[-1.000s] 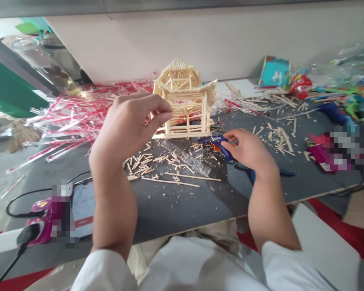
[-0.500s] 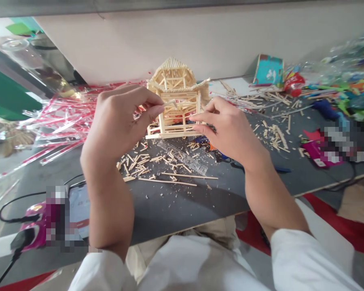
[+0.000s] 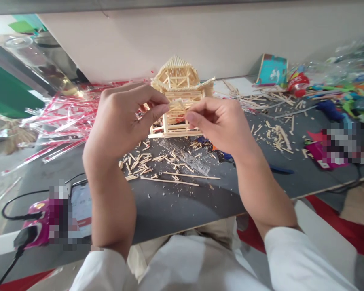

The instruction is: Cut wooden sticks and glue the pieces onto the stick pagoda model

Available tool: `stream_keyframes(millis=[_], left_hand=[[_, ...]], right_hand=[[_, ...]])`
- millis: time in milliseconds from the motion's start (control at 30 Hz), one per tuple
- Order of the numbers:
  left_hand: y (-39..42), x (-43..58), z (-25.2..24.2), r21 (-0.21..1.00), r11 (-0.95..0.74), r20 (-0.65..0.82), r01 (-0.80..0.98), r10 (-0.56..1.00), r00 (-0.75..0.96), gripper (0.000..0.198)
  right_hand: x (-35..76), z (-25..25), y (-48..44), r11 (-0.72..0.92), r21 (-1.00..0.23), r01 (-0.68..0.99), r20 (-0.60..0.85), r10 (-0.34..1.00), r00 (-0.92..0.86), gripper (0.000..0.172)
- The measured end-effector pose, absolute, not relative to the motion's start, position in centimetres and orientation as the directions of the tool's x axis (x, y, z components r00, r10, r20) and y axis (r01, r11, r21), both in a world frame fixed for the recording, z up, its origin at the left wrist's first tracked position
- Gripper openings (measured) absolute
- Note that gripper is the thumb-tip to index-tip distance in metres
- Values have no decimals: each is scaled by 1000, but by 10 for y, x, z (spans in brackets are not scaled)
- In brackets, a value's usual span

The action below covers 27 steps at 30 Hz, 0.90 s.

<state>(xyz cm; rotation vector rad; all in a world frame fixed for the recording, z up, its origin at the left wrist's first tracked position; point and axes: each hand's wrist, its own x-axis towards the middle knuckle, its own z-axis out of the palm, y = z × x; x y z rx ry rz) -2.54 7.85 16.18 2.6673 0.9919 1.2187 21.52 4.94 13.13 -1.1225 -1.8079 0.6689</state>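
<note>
In front of the model house my left hand pinches a short pale wooden stick piece between thumb and forefinger, its free end pointing right. My right hand is closed, thumb and fingertips together close to that free end; whether it grips anything is hidden. Behind both hands stands the model house, built of thin wooden sticks, with a peaked upper roof and an open frame below. My hands cover parts of its sides. Short cut stick pieces and two longer sticks lie on the dark table below.
Red-and-clear plastic wrappers are heaped at the left. A purple power strip with cables and a tablet lie near the left front. Rightward are a teal box, a red bottle, more stick scraps and a blue pen.
My right hand has moved left, its fingertips coming together close to the stick piece. My left hand keeps its pinch. The whole view has shifted slightly.
</note>
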Motion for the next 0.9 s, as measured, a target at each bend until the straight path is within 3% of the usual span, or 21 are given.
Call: stream_keyframes(millis=[133, 300, 400, 533, 633, 733, 900], left_hand=[[83, -42, 161, 347, -740, 669, 575, 626, 401, 13], [84, -60, 162, 389, -648, 669, 655, 688, 283, 18], [82, -62, 162, 395, -644, 679, 655, 685, 263, 19], [81, -57, 162, 385, -640, 673, 664, 688, 273, 19], [80, -55, 163, 389, -627, 650, 675, 706, 281, 18], [78, -55, 164, 392, -613, 625, 686, 725, 291, 19], [78, -59, 163, 384, -629, 643, 676, 708, 293, 19]], right_hand=[[244, 131, 28, 380, -812, 443, 396, 916, -61, 35], [298, 111, -4, 232, -827, 512, 386, 896, 218, 10], [328, 86, -11, 157, -818, 553, 369, 881, 295, 9], [336, 53, -9, 46, -746, 664, 268, 934, 236, 30], [318, 36, 1, -27, -539, 842, 129, 985, 114, 50], [298, 26, 13, -106, -383, 918, -43, 994, 97, 60], [291, 11, 20, -202, -384, 901, -59, 979, 194, 70]])
